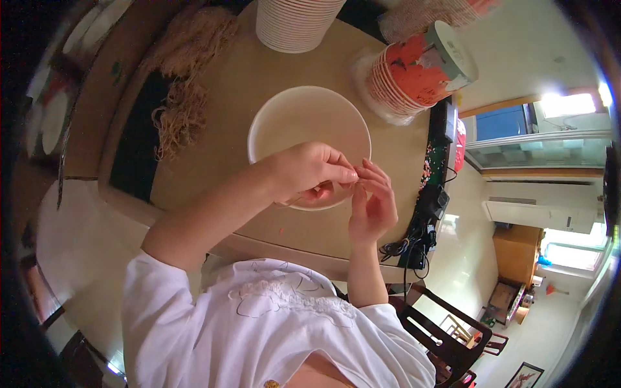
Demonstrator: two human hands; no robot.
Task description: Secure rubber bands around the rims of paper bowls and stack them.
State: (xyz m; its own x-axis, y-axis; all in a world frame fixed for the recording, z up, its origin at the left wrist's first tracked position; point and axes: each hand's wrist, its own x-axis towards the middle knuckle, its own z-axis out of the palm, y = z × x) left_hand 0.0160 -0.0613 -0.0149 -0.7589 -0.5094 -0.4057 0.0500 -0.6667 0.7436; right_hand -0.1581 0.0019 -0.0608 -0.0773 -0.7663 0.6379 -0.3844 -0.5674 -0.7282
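On the far left of the counter, a messy heap of pinkish-brown strings is spread, with loose ends hung toward the near side. A tiny pink bit is left by the near edge. Just past it, a thin strand is seen below the left hand, over the near part of the bowl. Its seen piece is slanted, from near left to far right; the rest is hidden by the hand. Far back, a tall stack of white tubs is stood. In the middle, a big white bowl is set with its round mouth up, and its near side is partly blocked by the left arm. The left grip is pinched narrow, with the strand held by its curled fingers. The right hand is brought up to it, fingertips nearly met; whether anything is held there cannot be told. Farther right, red tubs are stacked on a tilt in clear wrap. Along the right edge, tiny colored beads are scattered and black wires are bunched. Near right, a dark chair is placed.
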